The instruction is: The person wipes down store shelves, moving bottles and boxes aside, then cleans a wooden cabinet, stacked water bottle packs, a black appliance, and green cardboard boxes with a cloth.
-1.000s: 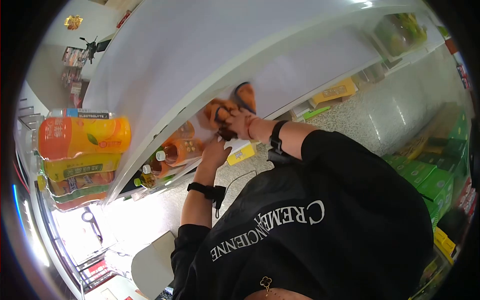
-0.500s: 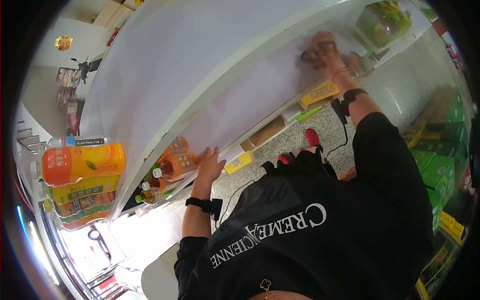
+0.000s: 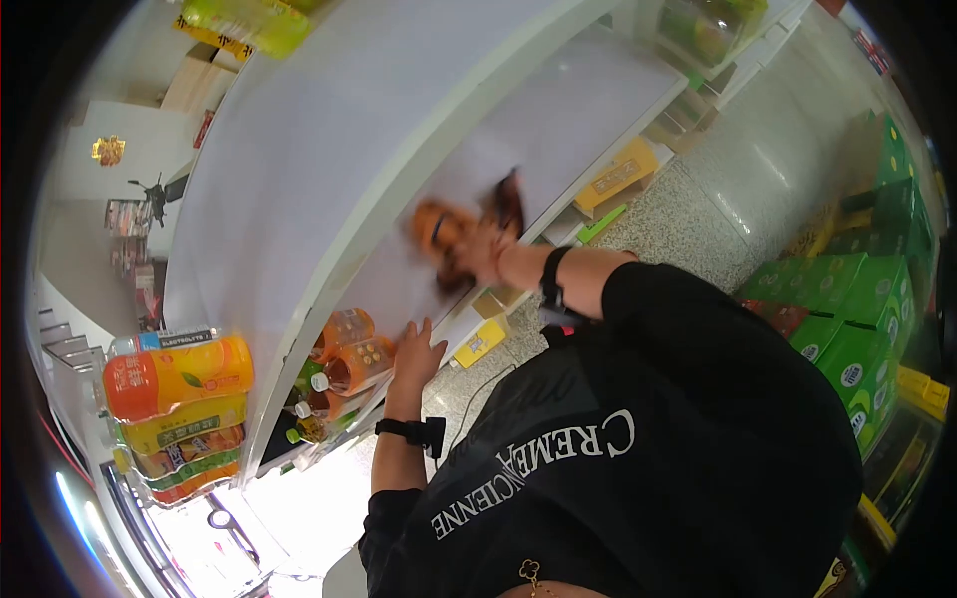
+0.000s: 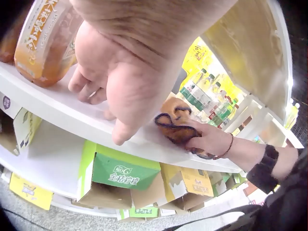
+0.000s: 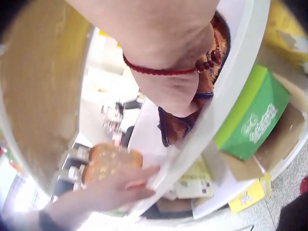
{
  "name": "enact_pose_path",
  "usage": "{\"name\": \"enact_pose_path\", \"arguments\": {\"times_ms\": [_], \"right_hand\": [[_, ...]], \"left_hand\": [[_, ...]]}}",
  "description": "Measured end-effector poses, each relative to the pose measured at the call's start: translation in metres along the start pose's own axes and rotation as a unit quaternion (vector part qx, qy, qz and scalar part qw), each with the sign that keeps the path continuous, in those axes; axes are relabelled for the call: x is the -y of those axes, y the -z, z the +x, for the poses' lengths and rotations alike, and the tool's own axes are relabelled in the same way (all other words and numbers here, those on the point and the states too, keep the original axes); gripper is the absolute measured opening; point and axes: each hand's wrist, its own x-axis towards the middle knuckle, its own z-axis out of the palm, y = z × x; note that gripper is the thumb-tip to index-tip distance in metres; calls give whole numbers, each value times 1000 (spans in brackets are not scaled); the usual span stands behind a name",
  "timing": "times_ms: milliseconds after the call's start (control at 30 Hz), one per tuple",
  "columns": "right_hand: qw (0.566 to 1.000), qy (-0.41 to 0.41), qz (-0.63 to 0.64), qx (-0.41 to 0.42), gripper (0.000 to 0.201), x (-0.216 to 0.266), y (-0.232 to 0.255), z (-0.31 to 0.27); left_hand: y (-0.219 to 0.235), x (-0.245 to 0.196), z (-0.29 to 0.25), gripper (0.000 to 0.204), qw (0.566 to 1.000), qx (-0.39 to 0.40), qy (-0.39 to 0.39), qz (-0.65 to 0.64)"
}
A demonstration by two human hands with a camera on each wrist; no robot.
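An orange-brown cloth (image 3: 439, 227) with dark edging lies bunched on the white shelf (image 3: 568, 120), blurred in the head view. My right hand (image 3: 484, 251) grips it from above; in the left wrist view the thumb and fingers close around its folds (image 4: 175, 127). Farther left, my left hand (image 3: 417, 357) rests at the shelf's front edge with its fingers extended and nothing held. Beside that hand stand orange drink bottles (image 3: 357, 367), one of which shows large in the left wrist view (image 4: 48, 48).
Below the shelf edge are cartons, among them a green box (image 4: 126, 168) and a yellow box (image 3: 480, 341). A clear bin (image 3: 703, 35) stands at the shelf's far right end. Packed bottles (image 3: 179, 379) sit at left on the upper level. Green boxes (image 3: 842, 339) are stacked behind at right.
My right hand swept the cloth right along the shelf, then back left toward the middle. My left hand left the cloth and settled at the shelf edge beside the bottles.
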Motion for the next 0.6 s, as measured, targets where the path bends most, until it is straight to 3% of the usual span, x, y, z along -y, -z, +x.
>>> {"name": "enact_pose_path", "arguments": {"times_ms": [100, 133, 200, 233, 333, 433, 467, 533, 600], "right_hand": [[985, 126, 31, -117, 37, 37, -28, -12], [984, 124, 30, -121, 37, 30, -25, -14], [983, 158, 80, -45, 41, 9, -18, -16], [984, 145, 70, -71, 43, -10, -19, -24], [989, 66, 90, -96, 42, -90, -5, -61], [977, -33, 54, -205, 40, -199, -21, -93], [979, -113, -5, -169, 43, -238, -31, -99], [957, -197, -5, -212, 45, -311, -51, -123], [920, -330, 73, -196, 47, -347, -42, -154]], "left_hand": [[4, -4, 0, 65, 1000, 14, 20, -16], [5, -5, 1, 65, 1000, 10, 20, -12], [0, -4, 4, 65, 1000, 15, 24, -6], [-3, -3, 5, 65, 1000, 11, 27, -3], [-5, -4, 7, 66, 998, 22, 53, -26], [-13, -2, 12, 70, 996, 20, 69, -50], [-16, -2, 12, 70, 996, 21, 70, -50], [-18, -3, 15, 71, 994, 14, 82, -67], [-26, 0, 19, 71, 994, 16, 92, -65]]}}
